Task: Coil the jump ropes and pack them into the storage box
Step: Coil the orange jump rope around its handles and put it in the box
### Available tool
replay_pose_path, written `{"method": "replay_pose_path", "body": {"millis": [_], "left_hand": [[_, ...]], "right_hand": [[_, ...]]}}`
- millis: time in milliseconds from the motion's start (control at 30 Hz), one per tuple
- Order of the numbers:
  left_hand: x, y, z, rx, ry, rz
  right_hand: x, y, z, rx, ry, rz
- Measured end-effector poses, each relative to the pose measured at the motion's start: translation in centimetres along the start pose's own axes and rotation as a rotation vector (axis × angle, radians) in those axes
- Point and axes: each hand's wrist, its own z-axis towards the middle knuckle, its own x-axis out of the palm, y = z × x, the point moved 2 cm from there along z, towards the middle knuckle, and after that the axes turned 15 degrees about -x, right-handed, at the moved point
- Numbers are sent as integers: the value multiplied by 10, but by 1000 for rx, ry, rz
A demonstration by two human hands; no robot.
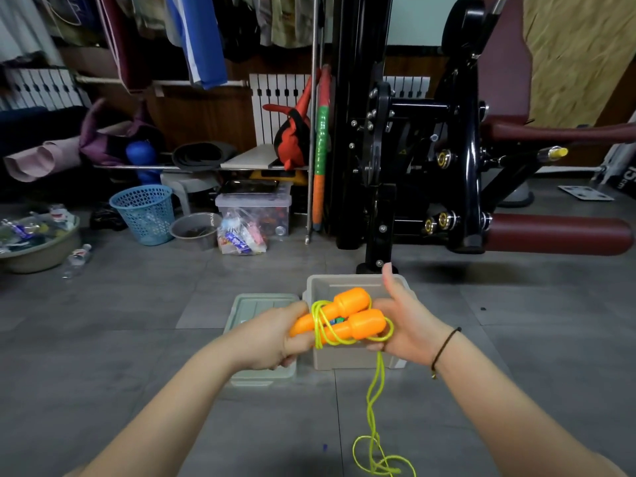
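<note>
Two orange jump-rope handles (347, 318) lie side by side, held above the beige storage box (344, 359) on the floor. My left hand (278, 333) grips their narrow ends. My right hand (401, 320) is at their thick ends, thumb raised, fingers curled under the yellow-green cord (373, 404). Part of the cord is looped around the handles; the rest hangs down to a loose tangle on the floor near the bottom edge. Something coloured lies inside the box, mostly hidden by the handles.
The box's pale green lid (254, 304) lies flat to its left. A black gym machine (430, 149) with maroon pads stands just behind. Further left are a blue basket (144, 215), a clear bin (254, 208), a basin and a clothes rack.
</note>
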Motion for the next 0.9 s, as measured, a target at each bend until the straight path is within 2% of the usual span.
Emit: {"method": "replay_pose_path", "body": {"millis": [33,133,167,233,300,367,433,467,600,700,767,833,900], "left_hand": [[0,0,1,-18,-2,-6],[4,-2,1,-59,-74,-8],[4,-2,2,-65,-103,-73],[3,-5,1,-62,-155,-393],[0,-9,1,-31,-279,-685],[1,-14,0,-22,-506,-738],[4,-16,3,-55,-653,-776],[5,-17,5,-74,-672,-812],[9,-19,7,-56,-640,-872],[9,-22,5,-38,-673,-937],[2,-20,7,-32,-709,-975],[-8,-12,13,-57,-736,-1056],[-16,-2,18,-102,-794,-1131]], "right_hand": [[2,-5,1,-15,-45,-63],[10,-15,1,-122,-327,-170],[12,-15,1,-176,-391,-194],[13,-11,0,-281,-475,-259],[15,-9,-1,-375,-544,-272],[19,-10,-2,-436,-588,-294],[24,-10,-2,-504,-570,-309],[25,-9,-2,-521,-566,-332],[20,-2,-2,-567,-589,-475],[17,-1,-1,-505,-552,-401],[20,-2,0,-404,-433,-206],[25,-1,1,-343,-228,-41],[25,-7,5,-289,-103,-20]]}}
